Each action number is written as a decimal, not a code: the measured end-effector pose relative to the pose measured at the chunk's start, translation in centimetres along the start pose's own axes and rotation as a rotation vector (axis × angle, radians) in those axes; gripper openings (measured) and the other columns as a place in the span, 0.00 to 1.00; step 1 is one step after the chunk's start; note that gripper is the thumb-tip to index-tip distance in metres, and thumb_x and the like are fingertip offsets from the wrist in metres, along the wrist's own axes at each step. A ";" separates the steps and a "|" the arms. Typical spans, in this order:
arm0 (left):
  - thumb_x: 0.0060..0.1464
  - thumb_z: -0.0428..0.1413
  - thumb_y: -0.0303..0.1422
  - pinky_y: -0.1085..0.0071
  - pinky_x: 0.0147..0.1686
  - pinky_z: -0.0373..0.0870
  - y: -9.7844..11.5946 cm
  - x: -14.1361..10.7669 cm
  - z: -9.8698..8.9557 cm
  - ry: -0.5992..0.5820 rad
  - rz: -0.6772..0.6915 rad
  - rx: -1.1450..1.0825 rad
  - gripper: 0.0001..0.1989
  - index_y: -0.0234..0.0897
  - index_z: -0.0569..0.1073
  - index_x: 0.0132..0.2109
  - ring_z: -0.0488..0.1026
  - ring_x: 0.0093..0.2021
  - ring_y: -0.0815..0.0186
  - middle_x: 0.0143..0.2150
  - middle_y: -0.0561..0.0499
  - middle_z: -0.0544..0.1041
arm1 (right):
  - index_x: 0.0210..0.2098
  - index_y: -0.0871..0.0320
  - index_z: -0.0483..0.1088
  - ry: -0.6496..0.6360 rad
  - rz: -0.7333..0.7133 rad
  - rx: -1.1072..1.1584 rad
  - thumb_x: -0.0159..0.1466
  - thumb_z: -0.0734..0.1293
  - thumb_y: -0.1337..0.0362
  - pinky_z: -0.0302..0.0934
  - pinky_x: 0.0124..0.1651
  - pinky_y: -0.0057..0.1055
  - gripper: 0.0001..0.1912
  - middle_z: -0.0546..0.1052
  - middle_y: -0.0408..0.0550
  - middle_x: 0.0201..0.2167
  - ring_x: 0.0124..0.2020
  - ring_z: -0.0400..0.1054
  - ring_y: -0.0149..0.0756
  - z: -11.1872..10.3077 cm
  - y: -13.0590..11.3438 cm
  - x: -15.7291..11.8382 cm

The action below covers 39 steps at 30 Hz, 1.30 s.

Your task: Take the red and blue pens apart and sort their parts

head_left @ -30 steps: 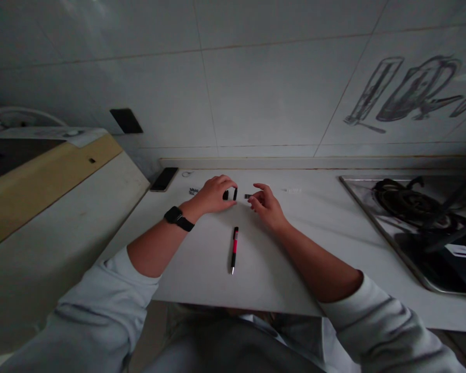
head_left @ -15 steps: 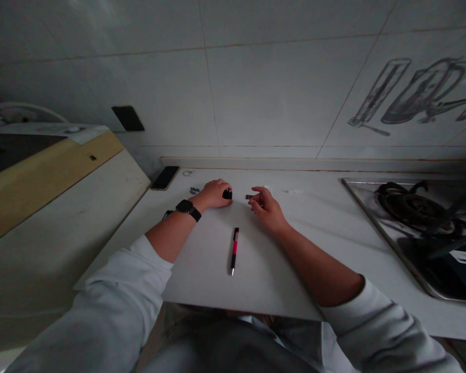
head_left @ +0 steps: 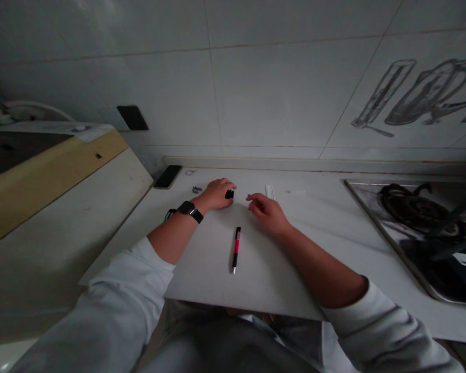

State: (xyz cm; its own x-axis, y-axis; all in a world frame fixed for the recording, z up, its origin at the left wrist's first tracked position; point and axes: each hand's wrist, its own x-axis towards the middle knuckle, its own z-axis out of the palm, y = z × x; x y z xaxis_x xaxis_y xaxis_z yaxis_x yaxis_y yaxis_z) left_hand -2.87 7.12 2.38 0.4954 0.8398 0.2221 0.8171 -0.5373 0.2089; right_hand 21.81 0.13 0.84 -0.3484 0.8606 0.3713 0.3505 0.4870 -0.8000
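Note:
My left hand [head_left: 219, 194] is closed around a small black object [head_left: 229, 194], which shows between thumb and fingers; its kind is too small to tell. To its right, my right hand [head_left: 267, 210] has its fingers curled in a pinch. A tiny dark piece [head_left: 249, 196] shows at those fingertips, mostly hidden. On the counter nearer to me lies a red and black pen [head_left: 236, 250], tip towards me. A cluster of small dark pieces [head_left: 196, 189] rests left of my left hand. Just behind my right hand lie thin white strips [head_left: 270, 191].
A pale, narrow row-like item [head_left: 295, 192] lies further right on the white counter [head_left: 202, 274]. At the back left are a phone [head_left: 168, 176] and a thin ring [head_left: 190, 172]. A gas stove [head_left: 415, 223] stands right, a slanted board-like unit [head_left: 112, 186] left.
The dark piece by my right fingers now shows less, and those fingers are drawn closer together. More of the white strips is visible. My left hand stays about where it was.

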 end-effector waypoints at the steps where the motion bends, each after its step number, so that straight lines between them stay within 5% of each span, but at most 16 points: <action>1: 0.52 0.63 0.32 0.55 0.62 0.69 0.3 -0.2 -0.4 0.036 -0.001 -0.020 0.23 0.40 0.76 0.57 0.73 0.59 0.53 0.58 0.42 0.76 | 0.48 0.54 0.76 -0.071 -0.032 -0.034 0.68 0.64 0.62 0.62 0.38 0.30 0.12 0.78 0.45 0.34 0.31 0.69 0.33 -0.2 -0.6 -0.1; 6: 0.59 0.57 0.26 0.56 0.65 0.68 3.0 -2.0 -2.5 0.290 -0.051 -0.219 0.18 0.40 0.74 0.56 0.72 0.60 0.58 0.57 0.45 0.76 | 0.50 0.52 0.79 -0.473 -0.171 -0.151 0.68 0.66 0.63 0.58 0.35 0.29 0.13 0.77 0.41 0.27 0.27 0.67 0.32 0.1 -3.5 -1.5; 12: 0.61 0.55 0.24 0.59 0.58 0.75 5.5 -4.5 -1.1 0.456 -0.093 -0.526 0.15 0.40 0.73 0.54 0.75 0.57 0.62 0.55 0.46 0.77 | 0.41 0.52 0.78 -0.654 -0.266 -0.400 0.70 0.66 0.62 0.56 0.37 0.31 0.07 0.82 0.46 0.38 0.35 0.73 0.38 1.5 -4.7 -2.8; 19: 0.58 0.53 0.20 0.62 0.51 0.77 5.0 -5.4 1.2 0.354 0.010 -0.533 0.18 0.40 0.74 0.52 0.76 0.52 0.62 0.52 0.46 0.78 | 0.42 0.54 0.74 -0.431 -0.116 -0.606 0.68 0.70 0.48 0.53 0.34 0.32 0.16 0.79 0.51 0.38 0.35 0.72 0.41 0.9 -4.3 -2.2; 27: 0.61 0.58 0.25 0.54 0.62 0.71 5.8 -5.7 0.6 0.316 0.157 -0.371 0.19 0.43 0.73 0.58 0.73 0.59 0.58 0.57 0.45 0.76 | 0.43 0.54 0.71 -0.213 0.010 -0.513 0.63 0.68 0.69 0.56 0.36 0.30 0.10 0.79 0.47 0.37 0.33 0.70 0.36 0.2 -2.4 -1.3; 33: 0.62 0.61 0.31 0.56 0.53 0.73 5.6 -5.7 0.0 0.256 0.154 -0.308 0.06 0.41 0.78 0.46 0.77 0.48 0.58 0.44 0.48 0.81 | 0.51 0.53 0.71 -0.033 -0.033 -0.336 0.65 0.67 0.69 0.63 0.42 0.31 0.15 0.81 0.47 0.40 0.36 0.73 0.36 -0.7 -1.5 -0.7; 39: 0.65 0.59 0.32 0.57 0.53 0.73 5.1 -5.7 -0.8 0.373 0.054 -0.296 0.05 0.42 0.79 0.46 0.77 0.49 0.58 0.46 0.48 0.82 | 0.46 0.53 0.78 0.022 -0.021 -0.354 0.69 0.67 0.59 0.63 0.41 0.33 0.10 0.81 0.49 0.38 0.34 0.72 0.37 -2.8 -0.9 0.1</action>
State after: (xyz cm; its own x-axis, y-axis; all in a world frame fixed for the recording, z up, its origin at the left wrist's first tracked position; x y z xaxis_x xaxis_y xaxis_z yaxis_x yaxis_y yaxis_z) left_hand -1.74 -0.44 2.99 0.3515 0.7537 0.5553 0.6468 -0.6243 0.4380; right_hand 23.95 0.21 2.91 -0.3414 0.8509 0.3991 0.6243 0.5228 -0.5804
